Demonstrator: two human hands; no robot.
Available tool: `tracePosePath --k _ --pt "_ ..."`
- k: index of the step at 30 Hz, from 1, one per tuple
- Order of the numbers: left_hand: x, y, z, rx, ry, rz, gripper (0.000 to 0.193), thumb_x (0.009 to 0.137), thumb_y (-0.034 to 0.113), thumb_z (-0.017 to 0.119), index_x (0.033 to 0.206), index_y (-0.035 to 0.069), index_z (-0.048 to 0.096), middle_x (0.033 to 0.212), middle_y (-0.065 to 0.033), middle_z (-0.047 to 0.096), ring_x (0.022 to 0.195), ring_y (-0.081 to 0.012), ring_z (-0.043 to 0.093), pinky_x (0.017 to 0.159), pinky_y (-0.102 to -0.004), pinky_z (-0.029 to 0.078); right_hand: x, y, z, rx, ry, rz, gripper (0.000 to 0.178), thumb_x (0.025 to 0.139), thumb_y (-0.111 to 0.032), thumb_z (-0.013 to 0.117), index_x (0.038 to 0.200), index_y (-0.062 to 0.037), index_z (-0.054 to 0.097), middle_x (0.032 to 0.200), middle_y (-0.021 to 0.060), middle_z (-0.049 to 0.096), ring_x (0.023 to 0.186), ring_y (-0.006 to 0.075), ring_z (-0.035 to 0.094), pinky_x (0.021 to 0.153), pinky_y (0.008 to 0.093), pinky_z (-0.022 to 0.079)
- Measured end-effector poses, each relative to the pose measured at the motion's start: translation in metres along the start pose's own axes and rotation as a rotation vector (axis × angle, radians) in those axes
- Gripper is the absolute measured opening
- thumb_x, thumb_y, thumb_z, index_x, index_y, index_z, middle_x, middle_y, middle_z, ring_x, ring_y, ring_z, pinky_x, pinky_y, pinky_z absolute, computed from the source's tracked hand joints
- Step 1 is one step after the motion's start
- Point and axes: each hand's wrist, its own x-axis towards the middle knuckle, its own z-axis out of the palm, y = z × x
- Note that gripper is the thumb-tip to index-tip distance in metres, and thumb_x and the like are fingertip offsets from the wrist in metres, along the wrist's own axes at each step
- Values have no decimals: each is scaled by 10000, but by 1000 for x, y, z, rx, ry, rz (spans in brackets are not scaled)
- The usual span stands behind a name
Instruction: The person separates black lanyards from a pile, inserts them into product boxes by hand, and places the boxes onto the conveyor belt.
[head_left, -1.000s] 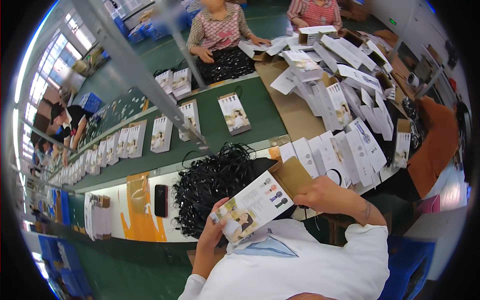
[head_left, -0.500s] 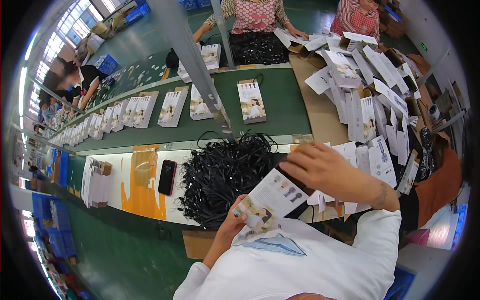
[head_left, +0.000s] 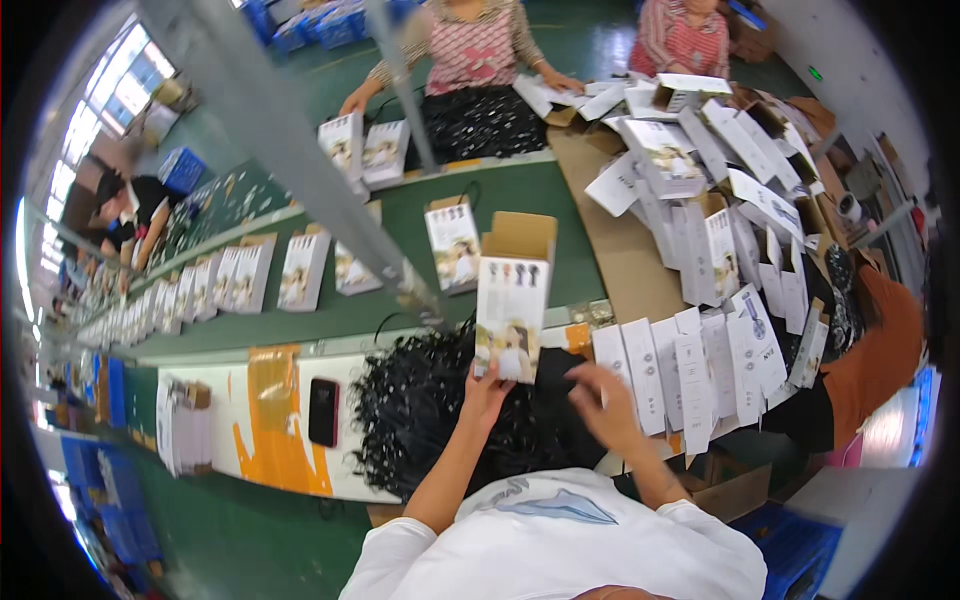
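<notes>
My left hand point(head_left: 485, 392) grips the lower end of a white printed carton point(head_left: 512, 305), held up over the bench's far edge. The carton's brown top flap point(head_left: 522, 236) stands open at the far end. To the right, my right hand point(head_left: 604, 402) is raised with its fingers apart and nothing in them. Below and left of the carton lies a big heap of black cords point(head_left: 410, 410), partly hidden by my left forearm. A row of flat white cartons point(head_left: 692, 385) lies just beyond my right hand.
Upright cartons point(head_left: 300, 270) stand in a line along the green belt point(head_left: 400, 240). A phone point(head_left: 323, 412) lies on the white bench left of the cords. Folded cartons point(head_left: 740, 190) pile up at right. A grey post point(head_left: 290, 150) crosses the view; co-workers sit opposite.
The carton has moved from near my chest up and away toward the belt, its flap now open. My right hand has come off it and drawn back. Cartons on the belt have shifted.
</notes>
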Motion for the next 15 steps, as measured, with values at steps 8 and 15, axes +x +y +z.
tracePosePath --k 8,15 --pt "163 4 51 86 59 123 368 821 44 613 1113 22 390 1040 -111 538 945 -259 561 815 -439 498 -47 110 82 -510 -448 -121 218 717 -197 655 904 -89 619 811 77 587 745 268 600 626 374 488" --pt "186 -10 17 168 164 -25 432 854 131 575 1215 17 368 1138 -116 507 1138 -292 456 930 -453 389 -43 90 54 -526 -446 -120 107 741 -192 621 807 -108 629 769 69 598 724 268 602 609 375 492"
